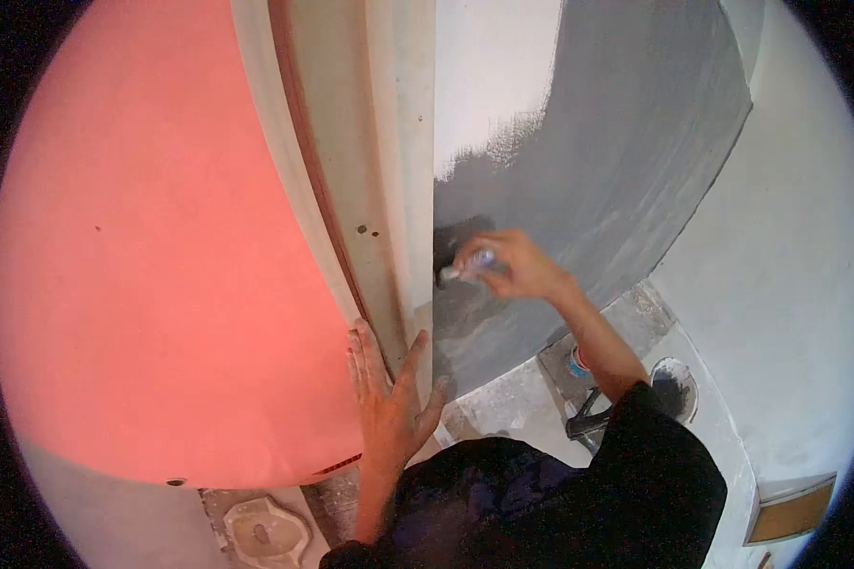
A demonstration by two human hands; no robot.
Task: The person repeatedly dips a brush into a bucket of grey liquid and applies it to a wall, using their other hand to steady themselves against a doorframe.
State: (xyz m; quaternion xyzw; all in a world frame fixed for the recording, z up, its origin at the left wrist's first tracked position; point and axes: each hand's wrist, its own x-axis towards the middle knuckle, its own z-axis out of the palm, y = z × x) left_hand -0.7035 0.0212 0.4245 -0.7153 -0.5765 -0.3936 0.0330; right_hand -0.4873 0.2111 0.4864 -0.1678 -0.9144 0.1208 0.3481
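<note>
My right hand (520, 264) is closed around a small paintbrush (481, 260), blurred and partly hidden by the fingers. The brush end is close to the edge where the grey-painted wall (617, 190) meets the door frame (403, 190). Around it the grey is darker and looks wet. My left hand (389, 403) lies with spread fingers against the lower part of the door frame, beside the pink door (180, 266). It holds nothing.
Unpainted white wall (493, 71) shows above the grey. On the floor, right of my body, stand a small can (579, 359), a black object (588, 418) and a bowl with dark grey paint (676, 391). A squat toilet (266, 534) lies beyond the door, lower left.
</note>
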